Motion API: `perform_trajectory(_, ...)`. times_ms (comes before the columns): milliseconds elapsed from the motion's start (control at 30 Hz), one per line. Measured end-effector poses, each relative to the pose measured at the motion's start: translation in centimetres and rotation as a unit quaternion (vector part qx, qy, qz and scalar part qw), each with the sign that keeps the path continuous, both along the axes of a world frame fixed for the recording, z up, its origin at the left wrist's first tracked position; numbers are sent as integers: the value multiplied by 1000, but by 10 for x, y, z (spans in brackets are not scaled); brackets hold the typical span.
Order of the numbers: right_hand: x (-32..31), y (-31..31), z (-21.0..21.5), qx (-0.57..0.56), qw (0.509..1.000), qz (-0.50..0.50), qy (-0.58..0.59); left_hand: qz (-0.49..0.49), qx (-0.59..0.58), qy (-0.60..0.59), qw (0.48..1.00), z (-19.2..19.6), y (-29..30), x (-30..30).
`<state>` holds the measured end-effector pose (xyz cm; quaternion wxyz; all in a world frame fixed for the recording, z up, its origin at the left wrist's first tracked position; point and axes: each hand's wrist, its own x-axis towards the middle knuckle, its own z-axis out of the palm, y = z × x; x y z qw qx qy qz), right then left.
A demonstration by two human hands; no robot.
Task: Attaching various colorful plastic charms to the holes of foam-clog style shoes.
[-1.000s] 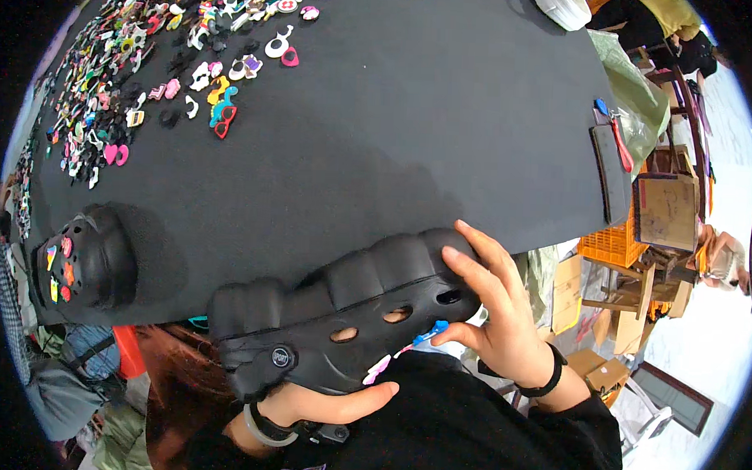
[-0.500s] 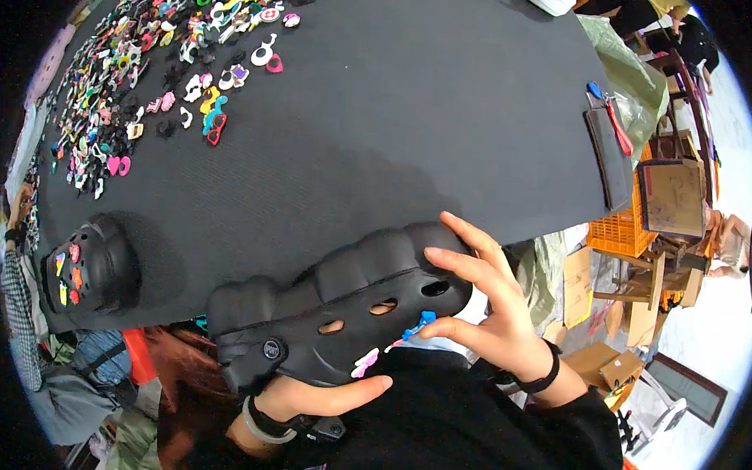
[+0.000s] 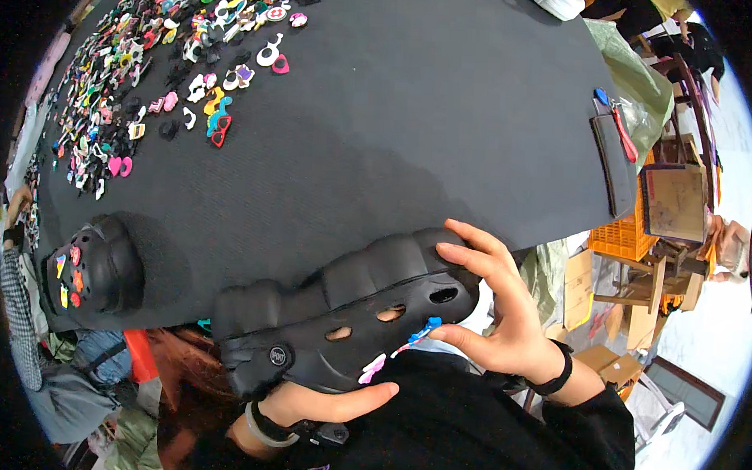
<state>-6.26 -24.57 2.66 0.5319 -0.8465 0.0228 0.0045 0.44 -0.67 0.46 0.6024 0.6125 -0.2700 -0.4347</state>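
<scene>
A black clog is held on its side at the table's near edge, its sole outward and its vented upper facing me. My left hand is closed around it from below near the heel strap, the thumb lying along the upper and the other fingers hidden. At the toe, my right hand grips the clog, fingertips over the sole edge and thumb against a blue shoe charm. A pink and white bow-shaped charm sits beside it on the upper. Another black clog, bearing several colourful charms, stands at the left.
A big heap of colourful shoe charms covers the far left of the dark table. At the right edge lie a dark wallet-like case and a red strap. Beyond stand an orange crate and cardboard boxes. Another person's arm shows far left.
The clog and both my hands have shifted slightly right and down in the picture, and the whole view has moved a little. The grip looks the same.
</scene>
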Motion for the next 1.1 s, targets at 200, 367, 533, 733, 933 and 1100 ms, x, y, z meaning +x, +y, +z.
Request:
perform_trajectory(200, 0, 8, -6, -26, 999, -24, 8, -33, 10, -46, 998, -5, 1, 3)
perform_trajectory(367, 2, 12, -9, -29, 998, -52, -9, 1, 39, 34, 999, 2, 1, -2)
perform_trajectory(533, -5, 9, -10, 20, 998, -47, -23, 13, 29, -19, 999, 2, 1, -1)
perform_trajectory(733, -16, 0, -10, 45, 999, -16, -8, -1, 32, -25, 999, 3, 3, -5)
perform_trajectory(933, -14, 1, -11, 59, 998, -15, -19, 7, 59, 11, 998, 10, 0, -4)
perform_trajectory(1100, -16, 4, -14, 46, 998, -24, -26, 7, 80, -14, 997, 10, 0, -4)
